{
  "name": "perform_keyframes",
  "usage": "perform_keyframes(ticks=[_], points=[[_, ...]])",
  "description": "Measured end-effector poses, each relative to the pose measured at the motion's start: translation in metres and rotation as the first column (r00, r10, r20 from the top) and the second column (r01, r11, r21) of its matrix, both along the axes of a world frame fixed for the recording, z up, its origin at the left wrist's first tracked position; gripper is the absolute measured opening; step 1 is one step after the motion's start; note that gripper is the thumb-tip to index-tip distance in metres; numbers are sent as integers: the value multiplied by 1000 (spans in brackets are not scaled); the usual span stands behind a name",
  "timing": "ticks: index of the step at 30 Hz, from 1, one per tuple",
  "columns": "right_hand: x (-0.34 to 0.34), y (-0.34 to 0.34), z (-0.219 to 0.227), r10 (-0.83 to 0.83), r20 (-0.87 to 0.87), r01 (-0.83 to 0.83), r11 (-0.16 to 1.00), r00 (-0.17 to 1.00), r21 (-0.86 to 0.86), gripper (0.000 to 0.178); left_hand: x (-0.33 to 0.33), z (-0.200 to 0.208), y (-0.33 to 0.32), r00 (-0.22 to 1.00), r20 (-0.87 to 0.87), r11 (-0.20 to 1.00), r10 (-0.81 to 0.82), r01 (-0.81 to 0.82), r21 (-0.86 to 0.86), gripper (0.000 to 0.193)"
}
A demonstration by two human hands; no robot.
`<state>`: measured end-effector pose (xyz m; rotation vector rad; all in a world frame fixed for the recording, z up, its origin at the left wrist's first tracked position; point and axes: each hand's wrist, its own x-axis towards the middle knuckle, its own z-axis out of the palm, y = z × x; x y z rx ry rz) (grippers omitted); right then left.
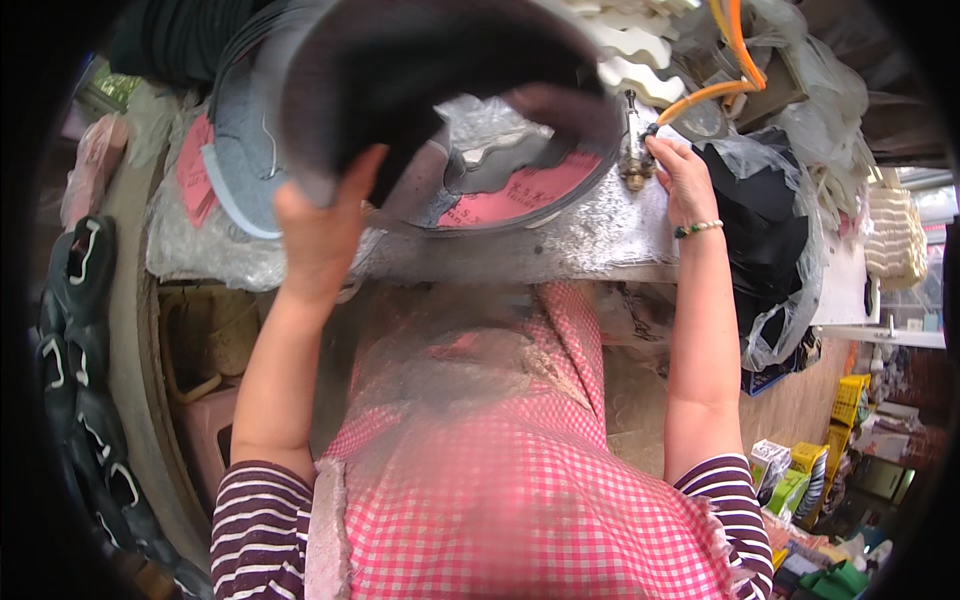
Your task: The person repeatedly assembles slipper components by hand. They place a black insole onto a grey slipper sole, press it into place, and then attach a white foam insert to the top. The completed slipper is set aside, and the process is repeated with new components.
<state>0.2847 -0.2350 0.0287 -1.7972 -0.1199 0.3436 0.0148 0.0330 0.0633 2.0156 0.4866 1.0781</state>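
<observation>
My left hand (325,225) is at the near edge of a dark flexible sheet (400,75), its thumb and fingers closed on it. The sheet is smeared by motion, and its exact kind cannot be made out. Below it, a round dark rim (480,230) surrounds pink printed pieces (530,195) and grey material. On the right, my right hand (685,185) has its fingers closed around the side of a small metal spray gun (633,150). An orange hose (705,92) runs up from the gun.
White wavy foam pieces (635,45) are stacked at the back. A clear plastic bag of black material (755,215) hangs right of the worn bench top (580,245). Blue-grey curved pieces (240,150) lie left. Dark shoes (80,350) line the far left, and yellow crates (850,400) stand far right.
</observation>
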Motion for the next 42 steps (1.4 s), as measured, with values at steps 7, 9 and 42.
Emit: perform_keyframes(ticks=[7, 9, 42], points=[[7, -25, -9, 138, -204, -50, 922, 969, 385, 38, -13, -23, -6, 998, 2, 996, 59, -59, -72, 20], [4, -21, 2, 162, -205, -117, 969, 965, 217, 41, -15, -26, -6, 998, -15, 972, 59, -60, -225, 21], [-102, 22, 62, 55, 142, -106, 916, 988, 388, 45, 53, 32, -35, 936, 114, 933, -332, 309, 184, 17]])
